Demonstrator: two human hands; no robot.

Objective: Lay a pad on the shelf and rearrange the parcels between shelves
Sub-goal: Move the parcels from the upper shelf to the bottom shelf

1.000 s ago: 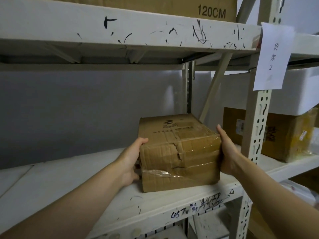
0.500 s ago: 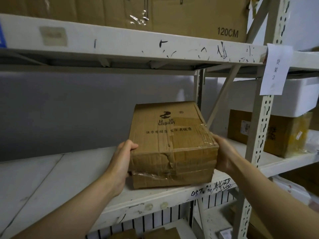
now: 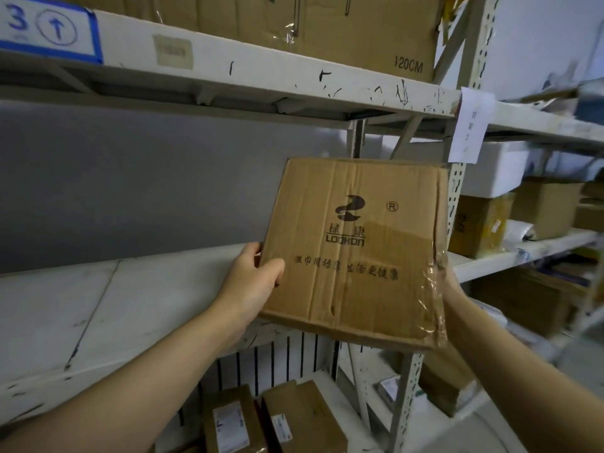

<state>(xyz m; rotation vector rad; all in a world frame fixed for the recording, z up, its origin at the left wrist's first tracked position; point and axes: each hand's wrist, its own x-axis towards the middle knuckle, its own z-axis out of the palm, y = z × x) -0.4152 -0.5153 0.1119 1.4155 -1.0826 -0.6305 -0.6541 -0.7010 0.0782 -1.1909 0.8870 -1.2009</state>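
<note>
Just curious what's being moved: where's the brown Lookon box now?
Right of centre in the head view, the box is held between left hand and right hand, in front of the slotted post.

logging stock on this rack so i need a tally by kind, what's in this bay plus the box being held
held brown cardboard box: 1
labelled brown cardboard parcels below it: 2
large brown carton marked 120CM, top shelf: 1
paper signs, blue-edged label and white sheet: 2
total: 6
</note>
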